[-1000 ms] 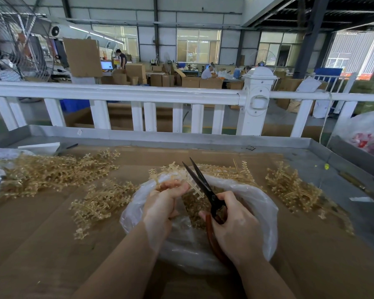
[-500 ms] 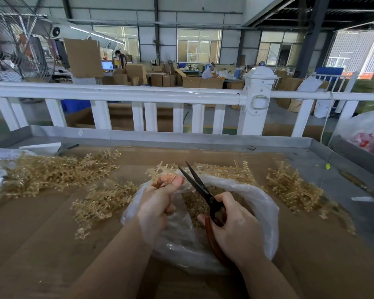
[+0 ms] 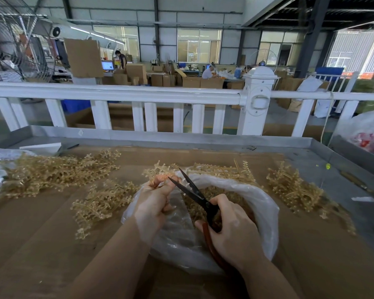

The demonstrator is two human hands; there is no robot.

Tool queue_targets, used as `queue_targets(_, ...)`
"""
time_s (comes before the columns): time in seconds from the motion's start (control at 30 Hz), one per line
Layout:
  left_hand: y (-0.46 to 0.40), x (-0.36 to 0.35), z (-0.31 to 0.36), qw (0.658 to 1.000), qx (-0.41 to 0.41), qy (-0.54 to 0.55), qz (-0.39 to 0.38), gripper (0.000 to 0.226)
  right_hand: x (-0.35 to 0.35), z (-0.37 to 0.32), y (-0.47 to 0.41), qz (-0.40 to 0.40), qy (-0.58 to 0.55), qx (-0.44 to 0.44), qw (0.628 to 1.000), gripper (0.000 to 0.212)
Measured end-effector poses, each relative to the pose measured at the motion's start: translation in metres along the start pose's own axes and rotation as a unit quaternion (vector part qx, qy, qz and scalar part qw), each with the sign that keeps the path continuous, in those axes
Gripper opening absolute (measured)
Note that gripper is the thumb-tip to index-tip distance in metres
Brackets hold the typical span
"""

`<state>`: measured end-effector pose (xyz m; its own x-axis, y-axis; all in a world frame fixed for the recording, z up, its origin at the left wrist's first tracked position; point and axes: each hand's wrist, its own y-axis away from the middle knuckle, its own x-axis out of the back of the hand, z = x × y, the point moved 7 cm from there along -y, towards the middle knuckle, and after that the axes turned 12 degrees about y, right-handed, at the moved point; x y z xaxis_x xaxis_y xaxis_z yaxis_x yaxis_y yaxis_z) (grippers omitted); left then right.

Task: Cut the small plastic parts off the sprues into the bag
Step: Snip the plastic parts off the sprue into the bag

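Note:
A clear plastic bag (image 3: 266, 203) lies open on the brown table, with small amber parts (image 3: 231, 197) heaped inside. My left hand (image 3: 153, 203) grips an amber sprue (image 3: 158, 171) over the bag's far left rim. My right hand (image 3: 231, 231) holds black scissors (image 3: 192, 190) by their red handles. The blades stand apart, and their tips reach the sprue at my left fingertips.
Loose sprue piles lie at the left (image 3: 52, 171), front left (image 3: 99, 203), behind the bag (image 3: 222, 171) and at the right (image 3: 294, 188). A grey metal rim (image 3: 181, 138) and a white railing (image 3: 117, 93) bound the table's far side. Another plastic bag (image 3: 369, 130) sits far right.
My left hand has shifted the sprue a little left and away. The scissors followed, their tips swinging left toward the sprue, blades still apart.

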<state>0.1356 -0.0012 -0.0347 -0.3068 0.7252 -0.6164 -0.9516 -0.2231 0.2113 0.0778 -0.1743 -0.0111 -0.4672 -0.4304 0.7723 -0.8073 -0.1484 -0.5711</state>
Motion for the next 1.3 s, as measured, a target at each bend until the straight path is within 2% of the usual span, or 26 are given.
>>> queue_targets(0.37, -0.002, 0.0, -0.007, 1.0, 0.002, -0.004, -0.019, 0.034, -0.001, 0.001, -0.001, -0.013, -0.01, -0.001, 1.0, 0.038)
queue_targets(0.73, -0.005, 0.004, -0.008, 1.0, 0.009, -0.027, 0.005, 0.028, -0.006, 0.001, -0.004, -0.054, 0.018, 0.012, 0.998, 0.038)
queue_targets(0.9, -0.005, 0.004, -0.008, 1.0, 0.018, -0.024, -0.007, 0.022, -0.003, -0.001, -0.004, -0.038, 0.033, 0.022, 0.999, 0.038)
queue_targets(1.07, -0.005, 0.002, -0.007, 1.0, 0.017, -0.017, -0.008, 0.032, 0.005, -0.004, -0.002, 0.012, 0.052, 0.019, 0.998, 0.04)
queue_targets(1.3, 0.001, 0.002, -0.016, 0.999, 0.032, -0.019, -0.018, 0.032, 0.002, -0.001, -0.001, 0.008, 0.032, 0.007, 0.999, 0.04)
